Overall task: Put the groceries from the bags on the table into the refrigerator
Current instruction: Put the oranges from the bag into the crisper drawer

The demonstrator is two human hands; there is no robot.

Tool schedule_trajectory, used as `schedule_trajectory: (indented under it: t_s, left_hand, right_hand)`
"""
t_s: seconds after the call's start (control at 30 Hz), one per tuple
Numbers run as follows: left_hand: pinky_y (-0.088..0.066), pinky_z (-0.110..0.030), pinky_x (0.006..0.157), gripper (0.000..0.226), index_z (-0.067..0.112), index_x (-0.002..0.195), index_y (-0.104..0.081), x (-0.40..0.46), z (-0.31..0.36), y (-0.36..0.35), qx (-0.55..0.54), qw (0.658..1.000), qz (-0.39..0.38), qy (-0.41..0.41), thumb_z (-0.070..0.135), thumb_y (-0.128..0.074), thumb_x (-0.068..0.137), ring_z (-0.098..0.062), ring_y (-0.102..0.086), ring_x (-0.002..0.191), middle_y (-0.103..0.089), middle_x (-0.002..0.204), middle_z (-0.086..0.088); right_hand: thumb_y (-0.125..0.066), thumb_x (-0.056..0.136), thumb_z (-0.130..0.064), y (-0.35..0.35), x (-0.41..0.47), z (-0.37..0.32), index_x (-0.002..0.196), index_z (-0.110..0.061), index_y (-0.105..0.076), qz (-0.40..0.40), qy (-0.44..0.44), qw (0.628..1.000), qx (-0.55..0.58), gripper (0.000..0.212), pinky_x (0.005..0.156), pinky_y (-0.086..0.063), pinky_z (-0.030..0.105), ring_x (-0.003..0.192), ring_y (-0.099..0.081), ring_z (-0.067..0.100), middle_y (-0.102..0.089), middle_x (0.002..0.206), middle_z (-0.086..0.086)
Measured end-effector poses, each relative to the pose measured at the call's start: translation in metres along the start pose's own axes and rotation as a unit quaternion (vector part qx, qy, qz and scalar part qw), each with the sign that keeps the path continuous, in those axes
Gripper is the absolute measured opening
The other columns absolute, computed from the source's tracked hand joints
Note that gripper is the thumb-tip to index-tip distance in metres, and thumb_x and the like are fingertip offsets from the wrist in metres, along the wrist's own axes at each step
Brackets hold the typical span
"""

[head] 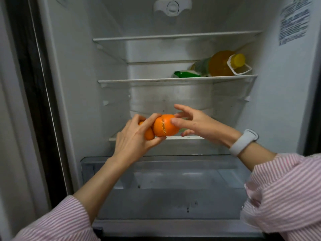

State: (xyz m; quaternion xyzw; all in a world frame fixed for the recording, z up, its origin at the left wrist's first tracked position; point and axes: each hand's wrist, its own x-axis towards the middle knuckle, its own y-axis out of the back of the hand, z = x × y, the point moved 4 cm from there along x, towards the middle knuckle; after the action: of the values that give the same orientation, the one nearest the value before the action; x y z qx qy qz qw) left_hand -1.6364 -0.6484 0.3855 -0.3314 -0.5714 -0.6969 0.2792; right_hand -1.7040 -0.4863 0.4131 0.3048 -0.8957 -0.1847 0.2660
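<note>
I face the open refrigerator [83, 84]. My left hand [133, 141] is closed around small orange fruits: a large one with a split in its peel [165, 126] and a smaller one [149, 134] below it, with another partly hidden behind my fingers. The fruits are held in front of the lowest glass shelf [189, 137]. My right hand [194, 121], fingers spread, touches the right side of the large orange with its thumb and fingertips. Something pale green shows behind my right hand on that shelf.
An orange juice bottle with a yellow cap [224, 64] lies on its side on the middle shelf [139, 80], next to a green packet [187, 73]. The top shelf [156, 38] holds nothing. A clear crisper drawer [173, 173] sits below. A grey wristband [243, 141] is on my right wrist.
</note>
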Motion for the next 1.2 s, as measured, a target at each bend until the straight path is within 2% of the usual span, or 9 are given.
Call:
schedule_trajectory:
  t_s: [0.07, 0.2, 0.33, 0.43, 0.53, 0.63, 0.87, 1.03, 1.2]
  left_hand:
    - [-0.048, -0.035, 0.065, 0.061, 0.053, 0.124, -0.028, 0.002, 0.0, -0.002, -0.004, 1.0, -0.008, -0.007, 0.062, -0.059, 0.071, -0.021, -0.053, 0.097, -0.048, 0.108, 0.002]
    - [-0.049, -0.035, 0.063, 0.067, 0.053, 0.13, -0.026, 0.009, 0.001, -0.01, 0.004, 0.997, -0.045, -0.059, 0.072, -0.045, 0.068, -0.018, -0.053, 0.097, -0.047, 0.109, 0.003]
    - [-0.049, -0.039, 0.078, 0.071, 0.043, 0.136, -0.03, 0.011, -0.002, -0.024, -0.043, 0.991, -0.126, -0.001, 0.058, -0.06, 0.074, -0.016, -0.052, 0.098, -0.046, 0.112, 0.006]
    - [-0.047, -0.037, 0.083, 0.047, 0.033, 0.114, -0.051, 0.011, -0.01, -0.029, -0.05, 0.985, -0.159, 0.035, 0.051, -0.066, 0.073, -0.017, -0.054, 0.097, -0.048, 0.108, 0.007]
    - [-0.045, -0.031, 0.08, 0.038, 0.031, 0.095, -0.05, 0.016, -0.015, -0.034, -0.082, 0.974, -0.204, 0.047, 0.05, -0.071, 0.069, -0.016, -0.052, 0.095, -0.049, 0.102, 0.006]
    - [-0.044, -0.027, 0.078, 0.041, 0.028, 0.097, -0.054, 0.018, -0.02, -0.046, -0.105, 0.941, -0.313, 0.07, 0.041, -0.078, 0.067, -0.014, -0.053, 0.095, -0.054, 0.102, 0.005]
    - [-0.051, -0.039, 0.091, 0.042, 0.014, 0.114, -0.057, 0.014, -0.032, -0.084, -0.136, 0.828, -0.536, 0.09, 0.02, -0.073, 0.076, -0.025, -0.062, 0.103, -0.063, 0.114, -0.01]
    - [-0.051, -0.03, 0.084, 0.046, 0.014, 0.12, -0.051, 0.017, -0.039, -0.112, -0.109, 0.782, -0.608, 0.087, 0.013, -0.07, 0.079, -0.022, -0.059, 0.102, -0.06, 0.115, -0.008]
    - [-0.052, -0.033, 0.086, 0.045, 0.026, 0.114, -0.045, 0.014, -0.05, -0.143, -0.104, 0.787, -0.603, 0.076, 0.022, -0.071, 0.078, -0.017, -0.055, 0.102, -0.052, 0.116, -0.001]
  right_hand:
    - [-0.061, 0.08, -0.041, -0.005, 0.008, -0.004, 0.138, -0.024, -0.033, -0.027, 0.004, 0.994, -0.107, 0.067, 0.072, -0.053, 0.023, 0.103, -0.054, 0.015, -0.046, 0.117, -0.006]
    - [-0.062, 0.078, -0.047, -0.008, 0.015, 0.003, 0.118, -0.024, -0.048, -0.059, -0.014, 0.986, -0.158, 0.048, 0.065, -0.053, 0.024, 0.092, -0.058, 0.014, -0.056, 0.105, -0.006]
    - [-0.062, 0.082, -0.039, 0.002, 0.013, 0.023, 0.119, -0.018, -0.046, -0.046, -0.065, 0.981, -0.175, 0.045, 0.067, -0.054, 0.026, 0.09, -0.057, 0.014, -0.054, 0.107, -0.001]
    - [-0.063, 0.083, -0.034, 0.009, 0.008, 0.041, 0.114, -0.018, -0.047, -0.038, -0.095, 0.982, -0.157, 0.038, 0.068, -0.055, 0.027, 0.087, -0.057, 0.012, -0.054, 0.106, 0.001]
    - [-0.065, 0.082, -0.029, 0.013, 0.008, 0.047, 0.113, -0.015, -0.047, -0.053, -0.107, 0.975, -0.188, 0.039, 0.07, -0.055, 0.028, 0.084, -0.057, 0.012, -0.053, 0.104, 0.002]
    - [-0.068, 0.08, -0.029, 0.012, 0.01, 0.052, 0.119, -0.011, -0.048, -0.108, -0.124, 0.955, -0.246, 0.048, 0.074, -0.057, 0.031, 0.091, -0.06, 0.018, -0.054, 0.108, 0.005]
    - [-0.068, 0.081, -0.031, -0.005, 0.03, 0.081, 0.126, -0.017, -0.047, -0.267, -0.159, 0.888, -0.34, 0.052, 0.086, -0.053, 0.032, 0.101, -0.058, 0.019, -0.051, 0.112, 0.0]
    - [-0.067, 0.08, -0.037, -0.008, 0.047, 0.107, 0.13, -0.02, -0.042, -0.32, -0.178, 0.857, -0.362, 0.058, 0.08, -0.052, 0.029, 0.091, -0.058, 0.016, -0.048, 0.11, -0.002]
    - [-0.068, 0.075, -0.047, -0.011, 0.055, 0.139, 0.123, -0.024, -0.043, -0.328, -0.158, 0.849, -0.383, 0.059, 0.081, -0.045, 0.026, 0.097, -0.054, 0.014, -0.055, 0.115, -0.002]
